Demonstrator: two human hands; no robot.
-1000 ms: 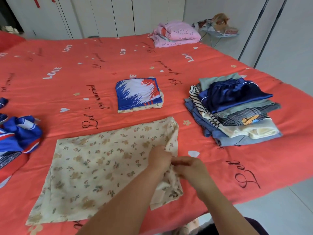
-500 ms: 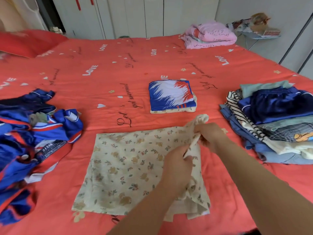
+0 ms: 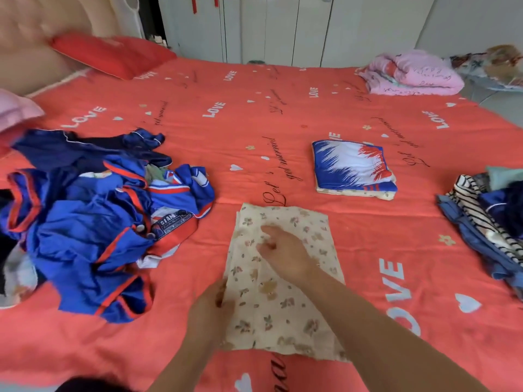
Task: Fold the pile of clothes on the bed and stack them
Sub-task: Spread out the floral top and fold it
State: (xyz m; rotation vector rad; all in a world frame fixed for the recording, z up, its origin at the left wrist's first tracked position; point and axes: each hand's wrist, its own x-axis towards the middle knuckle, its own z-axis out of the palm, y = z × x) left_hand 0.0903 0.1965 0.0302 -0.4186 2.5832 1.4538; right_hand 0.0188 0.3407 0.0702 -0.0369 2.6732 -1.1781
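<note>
A cream floral garment (image 3: pixel 300 295) lies folded in half on the red bed cover (image 3: pixel 254 123), now a narrow upright rectangle. My right hand (image 3: pixel 283 250) lies flat on its upper part with fingers spread. At the lower left edge my left hand (image 3: pixel 212 309) touches the cloth; its fingers look loosely bent and blurred. A heap of unfolded blue and red clothes (image 3: pixel 93 222) sits to the left. Behind the garment lies a small folded stack topped by a blue, white and red piece (image 3: pixel 351 165). A taller stack of folded clothes (image 3: pixel 489 219) is at the right edge.
A red pillow (image 3: pixel 113 53) and a padded headboard (image 3: pixel 31 43) are at the back left. A folded pink blanket (image 3: pixel 413 75) rests on the bed's far right corner. White wardrobe doors (image 3: pixel 283 26) stand behind the bed.
The right side of the floral garment has been folded over to the left, halving its width. Both hands let go of the pinched edge and now lie on the cloth. The view has swung left.
</note>
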